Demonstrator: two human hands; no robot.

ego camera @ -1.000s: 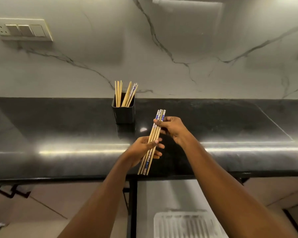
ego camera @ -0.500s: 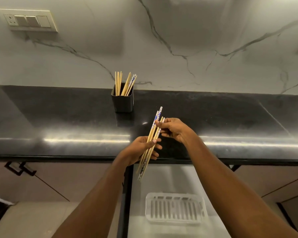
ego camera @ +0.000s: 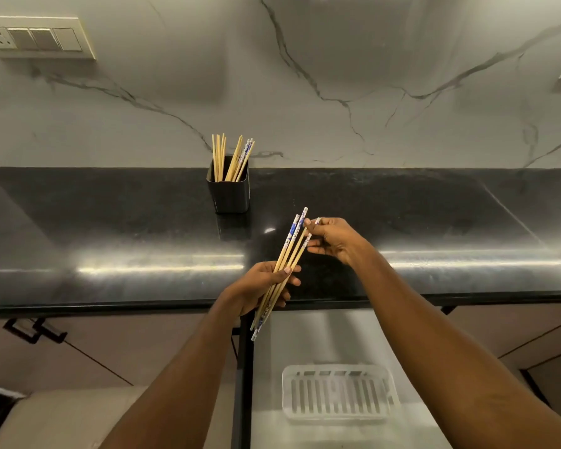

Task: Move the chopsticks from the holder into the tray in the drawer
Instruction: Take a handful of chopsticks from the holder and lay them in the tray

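Several chopsticks [ego camera: 291, 251] are held as one slanted bundle in mid-air, over the front edge of the black countertop [ego camera: 110, 222]. They are well apart from the holder [ego camera: 229, 196] and above the open drawer [ego camera: 321, 338].

Position relative to fingers: the left hand [ego camera: 259, 288] grips the bundle near its middle. Its thumb [ego camera: 285, 271] lies across the top of the sticks and the other fingers curl beneath them. The right hand [ego camera: 336, 241] pinches the upper ends, with its fingertips [ego camera: 309, 222] closed on the decorated tips. The lower ends project below the left hand. The ends are staggered at both top and bottom.

Markings: the stick ends carry a blue pattern on white, too small to read as writing.

Pose: the left forearm rises from the lower left and the right forearm from the lower right. The hands meet near the centre of the view, the right hand higher and farther from the camera.

Other task items: more sticks [ego camera: 230, 157] stand in the holder, a dark square cup on the countertop near the marble wall [ego camera: 337, 76]. Some stand upright and some lean right. A white slotted tray [ego camera: 287, 395] lies in the drawer, below and right of the bundle and not touching it.
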